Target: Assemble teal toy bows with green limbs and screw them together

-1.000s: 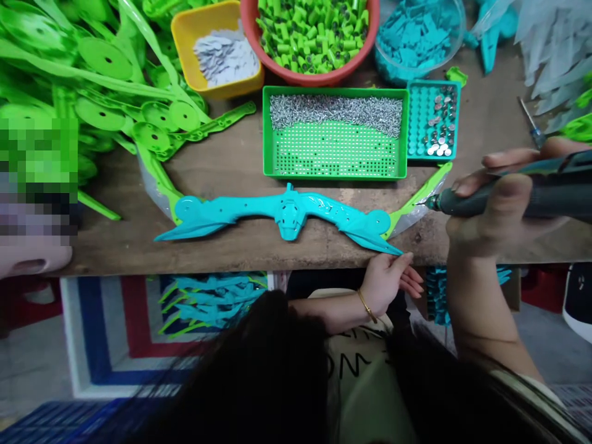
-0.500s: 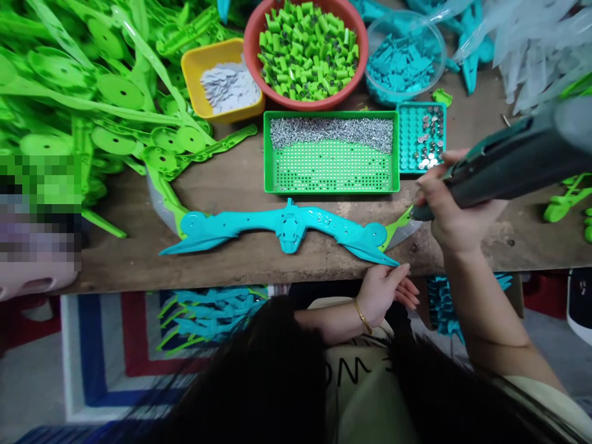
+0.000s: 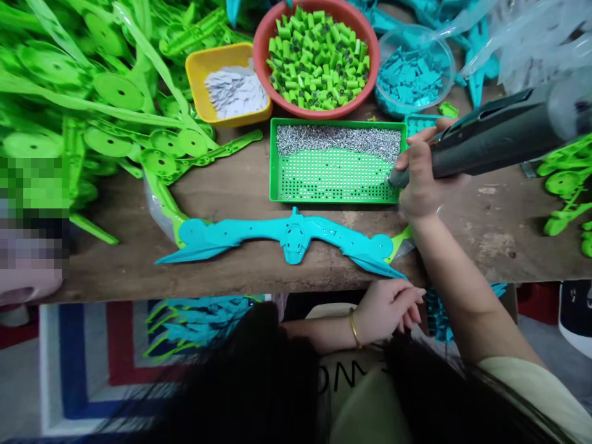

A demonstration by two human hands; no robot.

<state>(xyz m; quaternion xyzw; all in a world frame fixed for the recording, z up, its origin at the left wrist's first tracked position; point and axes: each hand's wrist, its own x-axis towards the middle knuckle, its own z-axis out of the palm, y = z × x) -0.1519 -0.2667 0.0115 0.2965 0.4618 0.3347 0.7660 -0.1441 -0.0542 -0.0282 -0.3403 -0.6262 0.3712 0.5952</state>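
Driver sits clasped in your right grip, nose slanting down at the green tray, while your left grip, loosely curled and empty, lies just beside the turquoise bow.

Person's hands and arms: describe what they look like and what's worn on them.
The left hand is ungloved, with a thin gold-coloured bangle at the wrist. The right hand is ungloved too, its forearm bare below a pale, greenish sleeve. Dark hair hides any left sleeve.

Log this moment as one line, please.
right hand: holding dark driver, tip at green tray | left hand: near blue bow-shaped piece
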